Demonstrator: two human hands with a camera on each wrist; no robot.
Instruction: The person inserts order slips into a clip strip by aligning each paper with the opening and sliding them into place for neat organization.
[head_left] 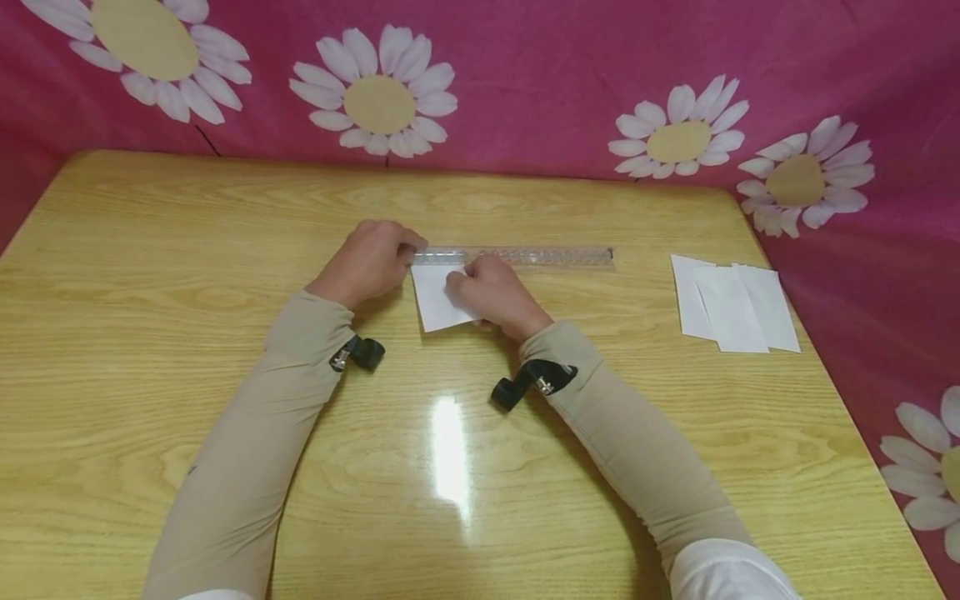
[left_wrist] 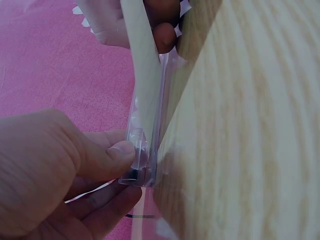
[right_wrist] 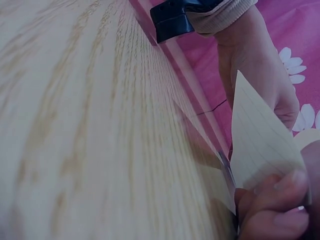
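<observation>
A long clear plastic strip (head_left: 562, 257), ruler-like with small markings, lies across the wooden table. My left hand (head_left: 371, 262) pinches its left end; in the left wrist view the thumb (left_wrist: 120, 154) lies over that end, fingers behind it. A white sheet of paper (head_left: 435, 300) extends toward me from under the strip. With thumb above and fingers below, my right hand (head_left: 501, 296) pinches the sheet's right side. The right wrist view shows the paper (right_wrist: 260, 135) raised from the tabletop, a pointed corner upward. The right hand covers part of the sheet.
Several white paper pieces (head_left: 731, 308) lie overlapping near the table's right edge. The wood-grain table (head_left: 420, 467) meets a pink cloth (head_left: 525, 83) with daisies at the back and right. A black wrist mount (head_left: 367, 353) juts inward from the left sleeve, another (head_left: 510, 392) from the right.
</observation>
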